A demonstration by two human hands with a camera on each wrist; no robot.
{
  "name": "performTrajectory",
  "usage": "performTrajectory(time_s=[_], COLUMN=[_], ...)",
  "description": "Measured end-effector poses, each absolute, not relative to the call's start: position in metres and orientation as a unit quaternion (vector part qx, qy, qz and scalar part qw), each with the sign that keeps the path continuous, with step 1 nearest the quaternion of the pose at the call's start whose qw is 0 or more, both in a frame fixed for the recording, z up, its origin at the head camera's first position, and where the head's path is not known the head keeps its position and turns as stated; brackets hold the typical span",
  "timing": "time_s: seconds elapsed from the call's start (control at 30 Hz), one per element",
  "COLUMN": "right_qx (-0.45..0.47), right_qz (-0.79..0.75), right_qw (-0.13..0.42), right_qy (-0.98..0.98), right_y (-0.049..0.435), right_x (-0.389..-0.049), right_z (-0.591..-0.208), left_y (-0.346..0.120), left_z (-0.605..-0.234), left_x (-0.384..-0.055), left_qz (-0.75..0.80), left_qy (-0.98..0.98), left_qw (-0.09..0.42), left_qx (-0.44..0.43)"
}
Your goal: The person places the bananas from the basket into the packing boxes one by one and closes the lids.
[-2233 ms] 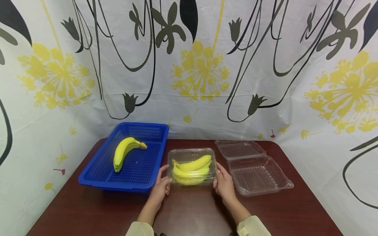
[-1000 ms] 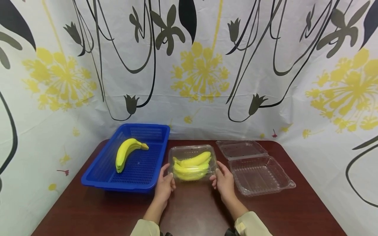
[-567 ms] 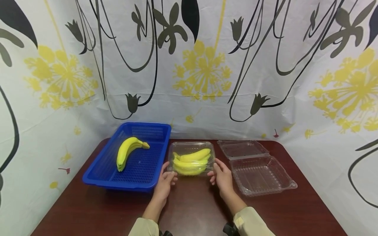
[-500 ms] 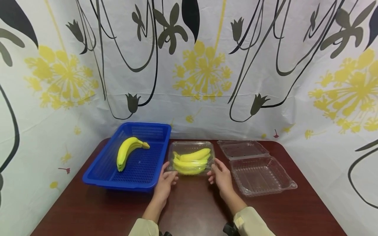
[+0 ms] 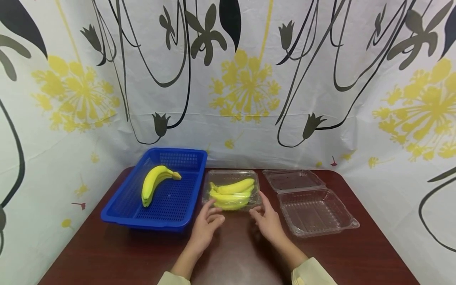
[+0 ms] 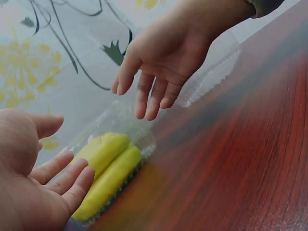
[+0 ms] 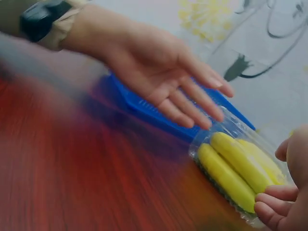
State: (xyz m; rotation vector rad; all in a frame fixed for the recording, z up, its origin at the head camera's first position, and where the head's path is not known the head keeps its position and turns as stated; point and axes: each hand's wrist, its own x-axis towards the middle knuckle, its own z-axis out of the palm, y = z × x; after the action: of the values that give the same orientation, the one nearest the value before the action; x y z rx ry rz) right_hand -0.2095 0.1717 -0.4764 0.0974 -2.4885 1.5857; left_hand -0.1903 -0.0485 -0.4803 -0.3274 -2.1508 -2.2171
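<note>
A closed clear plastic clamshell box (image 5: 231,173) stands at the back middle of the table, with yellow bananas (image 5: 233,201) inside. My left hand (image 5: 204,229) is just in front of the box's left corner, fingers spread and loosely bent. On the other side my right hand (image 5: 269,222) has its forefinger stretched toward the front right corner. Both wrist views show the palms facing each other with nothing held. The bananas (image 7: 240,168) lie side by side under the clear plastic. Whether a fingertip still touches the box I cannot tell.
Left of the box stands a blue perforated basket (image 5: 174,204) holding a bunch of bananas (image 5: 152,185). A second clear clamshell box (image 5: 317,209) lies unfolded on the right, its lid (image 5: 293,180) toward the back. Behind the brown table (image 5: 231,253) hangs a patterned cloth (image 5: 228,95).
The banana box has been pushed back to the far side of the table and set down. Both hands have let go of it, and the left has drawn back toward the front.
</note>
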Motion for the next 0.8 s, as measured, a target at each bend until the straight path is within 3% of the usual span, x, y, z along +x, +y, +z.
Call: performTrajectory(time_s=[0.2,0.4,0.6,0.8], right_qx=[0.098,0.129,0.129,0.131], right_qz=[0.457,0.39,0.358,0.284], right_qw=[0.191,0.264,0.29,0.326], right_qy=[-0.863,-0.873,-0.878,-0.892], right_y=[0.183,0.21,0.246,0.279], right_x=[-0.199,-0.194,-0.19,-0.194], right_z=[-0.468,-0.462,-0.459,-0.461], left_y=[-0.055,-0.073,-0.102,-0.139], left_z=[-0.464,-0.444,-0.428,-0.417], left_x=[-0.181,-0.172,-0.167,-0.174], left_qz=[-0.692,-0.702,-0.682,-0.61], left_qy=[-0.708,-0.684,-0.679,-0.742], left_qw=[0.01,0.034,0.096,0.158], left_qx=[-0.142,-0.194,-0.254,-0.231])
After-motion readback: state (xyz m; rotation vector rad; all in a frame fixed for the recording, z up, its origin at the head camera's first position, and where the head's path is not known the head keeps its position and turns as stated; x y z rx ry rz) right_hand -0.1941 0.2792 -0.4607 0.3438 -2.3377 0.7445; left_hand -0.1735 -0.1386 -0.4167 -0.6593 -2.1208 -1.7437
